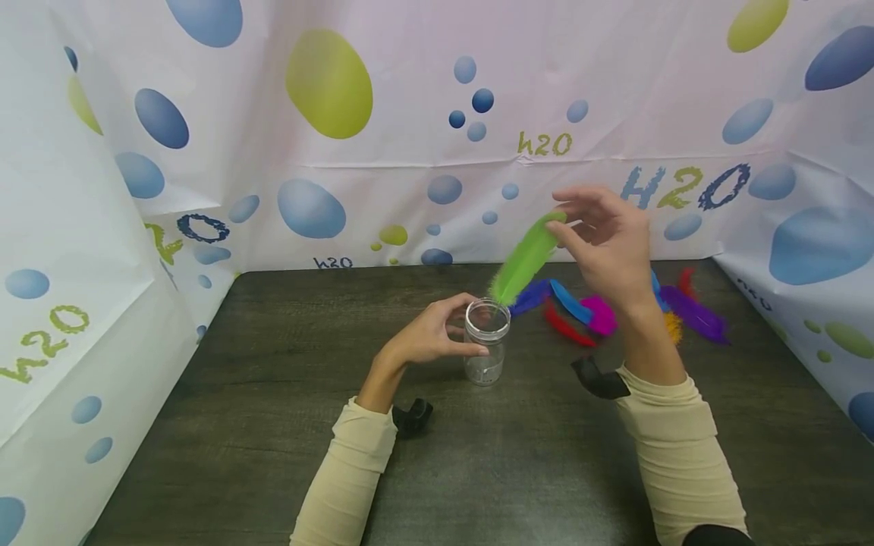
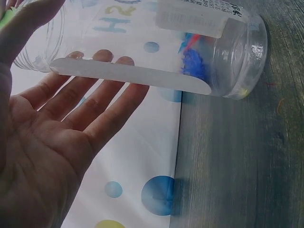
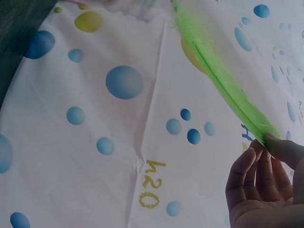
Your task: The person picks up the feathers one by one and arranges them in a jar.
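A clear jar (image 1: 486,356) stands upright and uncapped on the dark table, a pale label on its side in the left wrist view. My left hand (image 1: 437,332) grips it around the upper part, thumb on the near side and fingers behind. Between thumb and fingertips my right hand (image 1: 608,243) pinches one end of a bright green feather (image 1: 526,262). The feather slants down to the left, its lower tip right at the jar's mouth. In the right wrist view the green feather (image 3: 228,92) shows its full length, with a thin central shaft.
Behind the jar and to its right lie loose feathers: a blue feather (image 1: 572,302), a red feather (image 1: 568,326), a magenta feather (image 1: 601,315) and a purple feather (image 1: 696,315). An orange feather (image 1: 673,327) is partly behind the right wrist. A printed sheet (image 1: 410,144) walls the table's back and sides.
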A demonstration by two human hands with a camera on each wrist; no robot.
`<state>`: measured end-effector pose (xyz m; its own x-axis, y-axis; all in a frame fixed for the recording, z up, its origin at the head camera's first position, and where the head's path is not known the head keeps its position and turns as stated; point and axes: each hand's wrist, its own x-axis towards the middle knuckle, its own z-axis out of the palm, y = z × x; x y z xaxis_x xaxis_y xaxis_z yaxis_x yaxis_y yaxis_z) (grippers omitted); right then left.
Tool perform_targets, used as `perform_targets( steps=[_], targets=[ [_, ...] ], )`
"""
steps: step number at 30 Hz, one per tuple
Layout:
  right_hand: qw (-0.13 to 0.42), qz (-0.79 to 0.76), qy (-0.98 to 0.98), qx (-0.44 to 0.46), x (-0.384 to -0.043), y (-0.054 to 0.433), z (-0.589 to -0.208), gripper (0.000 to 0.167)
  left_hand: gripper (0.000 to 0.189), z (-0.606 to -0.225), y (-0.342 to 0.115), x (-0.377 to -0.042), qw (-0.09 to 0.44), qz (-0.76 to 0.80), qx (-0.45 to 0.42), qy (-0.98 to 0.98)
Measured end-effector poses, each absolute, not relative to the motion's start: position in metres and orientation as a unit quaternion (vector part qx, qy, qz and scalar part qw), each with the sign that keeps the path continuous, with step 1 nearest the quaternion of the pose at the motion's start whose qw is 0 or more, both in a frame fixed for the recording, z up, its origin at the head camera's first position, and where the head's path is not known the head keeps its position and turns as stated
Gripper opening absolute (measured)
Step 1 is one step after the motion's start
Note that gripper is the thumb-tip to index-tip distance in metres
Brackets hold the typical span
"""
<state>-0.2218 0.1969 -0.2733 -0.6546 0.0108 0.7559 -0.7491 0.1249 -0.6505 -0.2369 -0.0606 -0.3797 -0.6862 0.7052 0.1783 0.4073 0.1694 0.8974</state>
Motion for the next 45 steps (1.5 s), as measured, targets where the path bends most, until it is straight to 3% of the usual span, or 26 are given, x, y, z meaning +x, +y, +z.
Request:
perform_targets(
  steps=[25, 45],
  targets=[
    [0.112, 0.498, -0.792, 0.334, -0.222, 0.168, -0.323, 0.029, 0.061, -0.38, -0.061, -0.238, 0.144, 0.521, 0.379, 0.751],
    [0.122, 0.458, -0.821, 0.319, -0.225, 0.164, -0.328, 0.03, 0.062, -0.38, -0.062, -0.238, 0.143, 0.523, 0.38, 0.75]
  ],
)
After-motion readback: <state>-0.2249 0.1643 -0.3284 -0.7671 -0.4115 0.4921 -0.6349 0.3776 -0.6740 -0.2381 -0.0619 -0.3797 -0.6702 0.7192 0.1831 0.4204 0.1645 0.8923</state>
